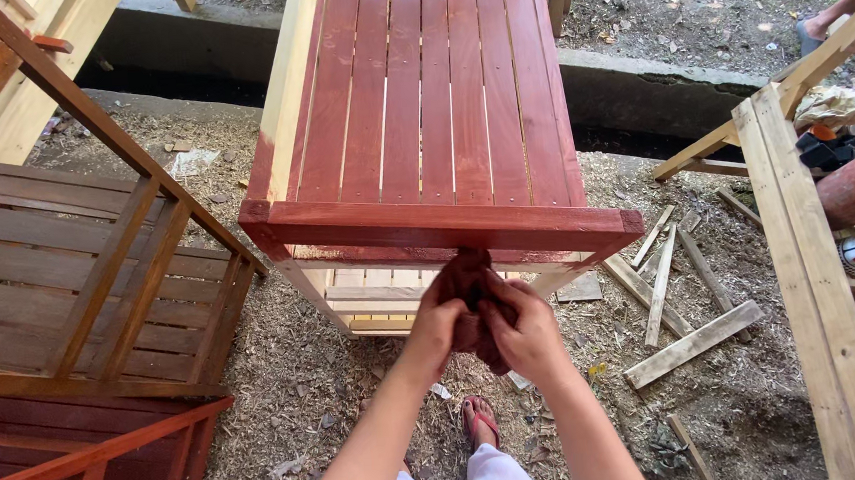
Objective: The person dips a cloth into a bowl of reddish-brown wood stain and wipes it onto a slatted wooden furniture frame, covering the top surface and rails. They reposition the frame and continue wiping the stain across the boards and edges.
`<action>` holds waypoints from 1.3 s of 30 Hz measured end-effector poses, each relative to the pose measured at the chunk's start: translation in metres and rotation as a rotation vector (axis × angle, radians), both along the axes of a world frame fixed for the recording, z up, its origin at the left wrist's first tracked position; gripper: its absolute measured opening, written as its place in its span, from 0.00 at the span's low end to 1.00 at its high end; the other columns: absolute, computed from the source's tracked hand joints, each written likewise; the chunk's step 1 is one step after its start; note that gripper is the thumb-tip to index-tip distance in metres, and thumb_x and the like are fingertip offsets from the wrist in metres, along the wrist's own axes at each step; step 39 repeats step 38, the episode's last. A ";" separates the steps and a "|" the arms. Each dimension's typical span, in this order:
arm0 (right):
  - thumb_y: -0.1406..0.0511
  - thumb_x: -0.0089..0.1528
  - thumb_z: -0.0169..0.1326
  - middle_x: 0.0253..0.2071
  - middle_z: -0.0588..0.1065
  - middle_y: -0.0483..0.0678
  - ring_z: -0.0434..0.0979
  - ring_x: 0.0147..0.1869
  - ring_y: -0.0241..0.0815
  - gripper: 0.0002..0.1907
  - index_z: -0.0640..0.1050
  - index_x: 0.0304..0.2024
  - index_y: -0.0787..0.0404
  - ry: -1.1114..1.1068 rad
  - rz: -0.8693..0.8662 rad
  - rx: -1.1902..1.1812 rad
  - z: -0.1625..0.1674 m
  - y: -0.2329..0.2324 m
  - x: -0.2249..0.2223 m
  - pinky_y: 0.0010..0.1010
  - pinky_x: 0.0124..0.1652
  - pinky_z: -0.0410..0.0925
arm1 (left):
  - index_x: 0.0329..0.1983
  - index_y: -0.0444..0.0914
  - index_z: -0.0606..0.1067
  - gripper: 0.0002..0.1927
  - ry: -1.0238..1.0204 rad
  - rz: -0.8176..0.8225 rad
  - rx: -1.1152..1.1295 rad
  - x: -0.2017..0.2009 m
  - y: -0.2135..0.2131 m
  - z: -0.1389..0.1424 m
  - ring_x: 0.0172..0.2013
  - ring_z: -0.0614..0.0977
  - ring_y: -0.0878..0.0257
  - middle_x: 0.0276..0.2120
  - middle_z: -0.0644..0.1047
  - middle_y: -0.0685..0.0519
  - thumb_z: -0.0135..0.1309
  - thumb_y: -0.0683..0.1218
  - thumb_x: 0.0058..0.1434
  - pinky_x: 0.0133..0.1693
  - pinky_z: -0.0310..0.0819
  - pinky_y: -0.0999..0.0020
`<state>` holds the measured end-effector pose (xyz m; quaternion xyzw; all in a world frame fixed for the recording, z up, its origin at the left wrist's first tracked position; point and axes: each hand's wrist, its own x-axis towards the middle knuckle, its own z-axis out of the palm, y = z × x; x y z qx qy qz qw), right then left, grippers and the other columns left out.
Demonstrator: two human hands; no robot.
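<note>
Slatted wooden tabletop [428, 100]: red-stained planks, pale unstained side rail, long axis running away from the viewer. Sawdust-strewn ground [306, 369], scattered offcut battens [694, 345]. Stain-soaked dark red rag [468, 292], bunched, just below the tabletop's near edge rail. Left hand [435, 322] and right hand [526, 328]: fingers of both wrapped around the rag.

Both forearms extended fwd from near edge, converging at centre. L hand [436, 322] & R hand [526, 329] closed, fingers curled inward, knuckles touching.
</note>
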<state>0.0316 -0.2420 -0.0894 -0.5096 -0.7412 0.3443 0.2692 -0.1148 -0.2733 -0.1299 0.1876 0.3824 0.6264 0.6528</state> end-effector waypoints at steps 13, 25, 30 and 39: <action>0.57 0.63 0.48 0.59 0.71 0.53 0.82 0.45 0.58 0.27 0.71 0.66 0.42 -0.495 -0.159 0.065 -0.008 0.007 -0.086 0.50 0.44 0.73 | 0.54 0.45 0.77 0.18 1.567 0.150 -0.128 -0.053 -0.010 0.037 0.50 0.78 0.46 0.53 0.71 0.45 0.52 0.43 0.60 0.49 0.75 0.50; 0.54 0.63 0.49 0.60 0.72 0.48 0.83 0.44 0.53 0.26 0.70 0.66 0.33 -0.738 -0.249 0.068 -0.006 0.020 -0.005 0.44 0.36 0.77 | 0.61 0.46 0.71 0.24 1.981 0.346 0.148 -0.046 -0.005 -0.008 0.64 0.68 0.53 0.58 0.71 0.51 0.58 0.47 0.61 0.63 0.54 0.51; 0.56 0.62 0.50 0.60 0.73 0.50 0.82 0.43 0.56 0.27 0.71 0.65 0.36 -0.534 -0.092 0.246 -0.026 0.000 -0.086 0.49 0.38 0.76 | 0.65 0.46 0.69 0.28 1.911 0.331 0.120 -0.051 -0.011 -0.004 0.68 0.65 0.55 0.61 0.71 0.54 0.57 0.45 0.60 0.66 0.50 0.49; 0.54 0.65 0.47 0.58 0.74 0.48 0.83 0.44 0.57 0.26 0.70 0.66 0.25 -0.745 -0.322 -0.071 0.009 0.021 0.014 0.50 0.43 0.77 | 0.65 0.50 0.68 0.33 1.930 0.301 0.040 -0.042 -0.013 0.000 0.69 0.64 0.55 0.62 0.68 0.55 0.57 0.41 0.54 0.69 0.48 0.47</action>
